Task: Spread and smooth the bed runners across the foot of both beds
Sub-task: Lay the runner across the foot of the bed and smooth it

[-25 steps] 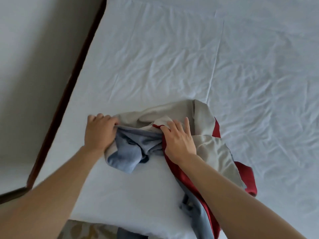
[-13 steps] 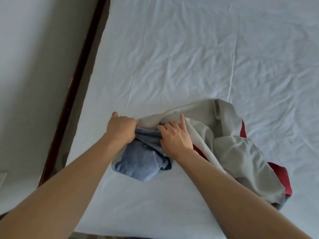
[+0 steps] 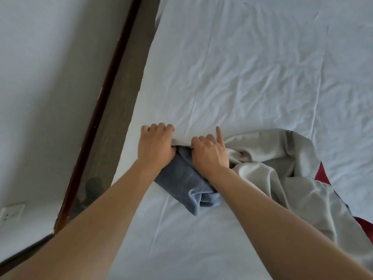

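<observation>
A crumpled bed runner (image 3: pixel 282 170) lies on the white bed (image 3: pixel 232 77); it shows grey lining, a blue-grey folded end and a red face at the right. My left hand (image 3: pixel 156 147) is clenched on the runner's end near the bed's left edge. Close beside it, my right hand (image 3: pixel 210 153) grips the same end, its little finger raised. The blue-grey fold (image 3: pixel 187 186) hangs between my forearms. Most of the runner is bunched to the right, partly hidden by my right arm.
A dark wooden bed frame edge (image 3: pixel 96 122) runs diagonally along the left of the mattress, with a white wall beyond it. A wall socket (image 3: pixel 12 214) sits low on the left. The sheet is wrinkled.
Both hands have dragged the runner's end leftwards toward the bed's left edge and now sit closer together. The bunched grey and red part trails further right.
</observation>
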{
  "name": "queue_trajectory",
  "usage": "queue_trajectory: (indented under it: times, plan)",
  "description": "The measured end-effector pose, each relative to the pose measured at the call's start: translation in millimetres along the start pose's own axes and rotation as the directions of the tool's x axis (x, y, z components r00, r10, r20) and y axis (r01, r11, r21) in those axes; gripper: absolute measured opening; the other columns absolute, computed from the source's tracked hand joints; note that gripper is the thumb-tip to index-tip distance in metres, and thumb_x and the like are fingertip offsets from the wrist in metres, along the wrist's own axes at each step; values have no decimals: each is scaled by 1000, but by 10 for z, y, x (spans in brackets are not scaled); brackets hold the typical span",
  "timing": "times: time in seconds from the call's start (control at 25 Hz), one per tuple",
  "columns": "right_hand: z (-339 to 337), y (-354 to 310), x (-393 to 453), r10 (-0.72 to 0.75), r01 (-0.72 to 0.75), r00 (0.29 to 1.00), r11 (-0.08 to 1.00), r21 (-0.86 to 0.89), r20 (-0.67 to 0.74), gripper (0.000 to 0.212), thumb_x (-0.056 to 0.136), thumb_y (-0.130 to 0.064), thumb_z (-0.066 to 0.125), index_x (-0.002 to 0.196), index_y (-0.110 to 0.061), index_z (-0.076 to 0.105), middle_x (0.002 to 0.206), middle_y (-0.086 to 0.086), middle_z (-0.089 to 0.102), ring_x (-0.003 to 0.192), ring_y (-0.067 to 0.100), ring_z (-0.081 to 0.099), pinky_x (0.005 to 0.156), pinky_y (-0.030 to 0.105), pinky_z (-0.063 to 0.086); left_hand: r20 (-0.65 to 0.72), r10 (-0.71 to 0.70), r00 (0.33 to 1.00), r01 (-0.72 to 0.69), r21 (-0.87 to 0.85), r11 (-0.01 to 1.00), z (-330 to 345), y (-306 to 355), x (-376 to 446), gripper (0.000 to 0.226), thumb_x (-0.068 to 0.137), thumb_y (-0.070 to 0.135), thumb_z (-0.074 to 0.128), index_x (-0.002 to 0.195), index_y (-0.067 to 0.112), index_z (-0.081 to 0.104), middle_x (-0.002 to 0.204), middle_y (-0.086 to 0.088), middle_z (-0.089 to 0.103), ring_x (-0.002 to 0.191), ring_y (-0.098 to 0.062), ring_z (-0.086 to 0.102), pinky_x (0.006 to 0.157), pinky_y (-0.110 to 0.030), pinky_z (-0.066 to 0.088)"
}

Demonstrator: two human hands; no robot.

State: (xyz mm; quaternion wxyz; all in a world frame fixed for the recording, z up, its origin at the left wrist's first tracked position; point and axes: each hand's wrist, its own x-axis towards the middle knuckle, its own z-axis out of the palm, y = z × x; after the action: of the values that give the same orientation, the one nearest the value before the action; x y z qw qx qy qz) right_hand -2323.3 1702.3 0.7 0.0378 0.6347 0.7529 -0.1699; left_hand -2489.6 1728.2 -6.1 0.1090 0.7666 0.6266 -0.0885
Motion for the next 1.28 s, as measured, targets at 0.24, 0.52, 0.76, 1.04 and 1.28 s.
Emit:
queue_trajectory:
  times: [0.24, 0.52, 0.76, 1.04, 1.28]
  plan:
    - [18, -104, 267, -20, 15, 998, 998, 69, 62, 29, 85, -14, 47, 111, -16, 60, 97, 3, 67, 102, 30, 58, 121, 51, 14, 130, -355, 926, 377, -382, 844, 315, -433, -526, 4, 93, 33, 59, 92, 30, 62, 87, 9, 70, 81, -18, 64, 83, -36, 32]
    - [14, -196, 886, 18, -20, 999, 998, -62, -30, 19, 88, -11, 47, 99, -13, 62, 89, 12, 71, 93, 33, 65, 113, 45, 28, -182, -382, 906, 277, -427, 861, 5, -623, 384, 15, 85, 37, 66, 96, 28, 63, 89, 9, 66, 85, -18, 57, 82, -38, 33]
    - [-19, -38, 919, 21, -23, 999, 998, -57, -29, 58, 81, -4, 51, 137, -18, 47, 132, 8, 55, 124, 30, 48, 119, 50, 20, 357, -411, 839, 544, -569, 617, 316, -46, -47, 27, 87, 53, 56, 90, 26, 61, 77, 13, 56, 91, -23, 62, 89, -39, 36]
    - [201, -387, 981, -629, 668, 743, 679, -304, 230, 45, 91, -26, 62, 135, -25, 53, 146, 7, 44, 140, 32, 34, 121, 59, 9, 229, -478, 848, 516, -562, 646, 352, 51, -205, 26, 90, 48, 57, 89, 22, 65, 86, 4, 71, 83, -22, 67, 80, -37, 51]
    - [163, -459, 1270, -546, 559, 817, 673, -484, 184, 21, 93, -12, 49, 103, -16, 67, 118, 10, 54, 116, 33, 48, 121, 58, 11, 612, -335, 716, 697, -609, 378, 429, 169, -491, 40, 74, 52, 60, 58, 18, 50, 51, 8, 53, 54, -17, 54, 51, -28, 37]
